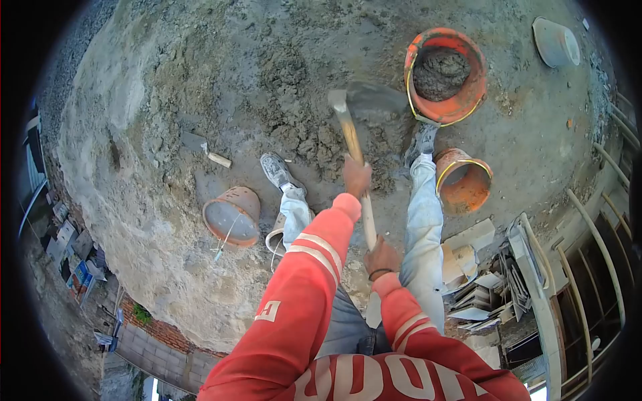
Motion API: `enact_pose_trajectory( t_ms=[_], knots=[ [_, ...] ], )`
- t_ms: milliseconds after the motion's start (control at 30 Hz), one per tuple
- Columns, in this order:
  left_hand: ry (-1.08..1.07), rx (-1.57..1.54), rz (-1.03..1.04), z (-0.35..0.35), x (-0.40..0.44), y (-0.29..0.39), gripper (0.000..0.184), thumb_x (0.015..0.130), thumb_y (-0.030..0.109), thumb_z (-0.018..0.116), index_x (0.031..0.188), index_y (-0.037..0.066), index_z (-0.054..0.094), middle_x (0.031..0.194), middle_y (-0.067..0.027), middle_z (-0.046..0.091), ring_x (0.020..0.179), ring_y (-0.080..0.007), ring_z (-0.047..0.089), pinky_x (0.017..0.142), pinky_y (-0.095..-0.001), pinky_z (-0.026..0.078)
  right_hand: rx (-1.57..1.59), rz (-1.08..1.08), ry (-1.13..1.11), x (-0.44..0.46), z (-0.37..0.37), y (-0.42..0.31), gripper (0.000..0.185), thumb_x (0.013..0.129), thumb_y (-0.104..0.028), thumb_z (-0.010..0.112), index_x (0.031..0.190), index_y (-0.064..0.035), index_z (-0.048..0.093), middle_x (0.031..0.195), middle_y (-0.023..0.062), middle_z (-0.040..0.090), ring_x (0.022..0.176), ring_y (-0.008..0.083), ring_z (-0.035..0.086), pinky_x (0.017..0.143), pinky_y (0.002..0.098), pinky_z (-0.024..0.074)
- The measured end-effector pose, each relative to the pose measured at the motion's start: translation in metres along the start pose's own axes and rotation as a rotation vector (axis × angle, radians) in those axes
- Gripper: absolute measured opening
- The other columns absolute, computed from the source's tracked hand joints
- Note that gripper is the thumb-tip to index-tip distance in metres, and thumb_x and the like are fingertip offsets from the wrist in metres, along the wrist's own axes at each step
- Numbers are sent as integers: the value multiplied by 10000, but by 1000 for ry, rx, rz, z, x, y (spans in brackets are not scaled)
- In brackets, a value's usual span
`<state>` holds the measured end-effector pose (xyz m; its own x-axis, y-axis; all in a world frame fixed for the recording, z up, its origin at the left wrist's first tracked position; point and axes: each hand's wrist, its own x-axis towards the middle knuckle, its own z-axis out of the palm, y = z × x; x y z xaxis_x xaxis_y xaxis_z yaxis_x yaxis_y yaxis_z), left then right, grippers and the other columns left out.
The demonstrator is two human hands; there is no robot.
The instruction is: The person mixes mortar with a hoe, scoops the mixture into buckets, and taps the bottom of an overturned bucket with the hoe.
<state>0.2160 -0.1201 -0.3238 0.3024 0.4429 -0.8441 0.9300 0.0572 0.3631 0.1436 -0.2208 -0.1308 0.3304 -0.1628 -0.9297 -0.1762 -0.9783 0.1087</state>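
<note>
My left hand [357,176] is wrapped around the wooden handle of a hoe [350,137], partway up toward its metal head. Lower on the same handle, close to my body, my right hand [382,259] is closed too. The hoe's blade, somewhat blurred, rests at or just over the wet grey mortar [301,127] spread on the ground; I cannot tell whether it touches. Right of the blade stands an orange bucket [478,80] with mortar inside. A trowel [217,159] with a wooden handle lies left of the mortar.
Beside my right leg, an orange bucket [465,194] lies tipped. Another bucket [249,200] with a pale inside is to the left, and one more is partly hidden behind my left leg. A pale tub [556,43] lies far right. Broken tiles [495,294] and bent poles line the lower right.
</note>
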Motion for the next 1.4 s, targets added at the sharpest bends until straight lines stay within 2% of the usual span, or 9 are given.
enact_pose_trajectory(
  t_ms=[267, 400, 633, 800, 933, 1000, 1167, 1233, 1400],
  knots=[
    [-154, 475, -192, -9, -75, -75, 610, 799, 115, 551, 1333, -55, 311, 1051, -317, 605, 989, -464, 602, 855, -493, 500, 647, -132, 12, -47, 122, 41, 253, 673, -114, 661, 906, -23, 618, 844, 197, 677, 748, 337, 682, 648, 438, 530],
    [-159, 381, -251, -3, -63, -67, 512, 800, 114, 566, 1247, -85, 415, 1014, -296, 625, 919, -417, 647, 774, -493, 530, 1044, 236, -562, -44, 29, 33, 129, 760, -101, 643, 798, 5, 580, 641, 53, 556, 479, 147, 528, 433, 295, 421],
    [-349, -627, -569, -19, -36, -34, 131, 799, 81, 628, 880, -5, 573, 683, -87, 555, 536, -211, 561, 472, -352, 493, 1264, 277, -708, -70, -92, 17, 96, 746, -50, 634, 737, -1, 552, 558, 38, 501, 425, 143, 501, 379, 306, 393],
    [-271, -822, -592, -62, -40, 79, 114, 812, 78, 642, 841, 53, 534, 648, -48, 515, 515, -173, 520, 452, -309, 468, 1080, -107, -655, -148, -174, 55, 128, 765, -89, 623, 823, -9, 543, 568, 40, 516, 446, 129, 514, 405, 293, 402],
    [-246, -856, -335, -76, -116, 183, 125, 841, 74, 626, 878, 71, 507, 645, -24, 481, 509, -152, 489, 474, -309, 468, 795, -329, -576, -171, -215, 134, 201, 738, -106, 633, 886, 8, 557, 612, 96, 574, 494, 204, 563, 505, 329, 470],
    [-225, -874, -204, -68, -170, 228, 134, 853, 77, 621, 900, 73, 496, 651, -18, 474, 508, -148, 480, 485, -307, 467, 577, -623, -151, -160, -209, 181, 314, 704, -112, 648, 990, -2, 581, 701, 150, 631, 642, 315, 633, 645, 377, 509],
    [-289, -925, 40, 20, -200, 259, 249, 831, 41, 674, 959, 71, 463, 688, -15, 491, 524, -141, 503, 503, -307, 462, 485, -370, -170, -39, -163, 288, 344, 682, -123, 672, 1020, -72, 630, 837, 189, 668, 857, 368, 651, 748, 423, 511],
    [-351, -890, 71, 78, -162, 256, 246, 815, 13, 691, 922, 65, 476, 691, -25, 516, 526, -141, 516, 509, -313, 468, 344, -263, 156, 31, -153, 291, 350, 676, -122, 683, 1019, -69, 634, 852, 205, 665, 864, 379, 644, 749, 436, 514],
    [-241, -855, 170, 117, -148, 251, 191, 822, 25, 694, 839, 50, 506, 661, -32, 545, 529, -130, 524, 505, -294, 447, 182, -342, 259, 138, -137, 320, 298, 711, -119, 645, 1007, -95, 618, 859, 204, 660, 841, 420, 625, 725, 487, 504]
  ],
)
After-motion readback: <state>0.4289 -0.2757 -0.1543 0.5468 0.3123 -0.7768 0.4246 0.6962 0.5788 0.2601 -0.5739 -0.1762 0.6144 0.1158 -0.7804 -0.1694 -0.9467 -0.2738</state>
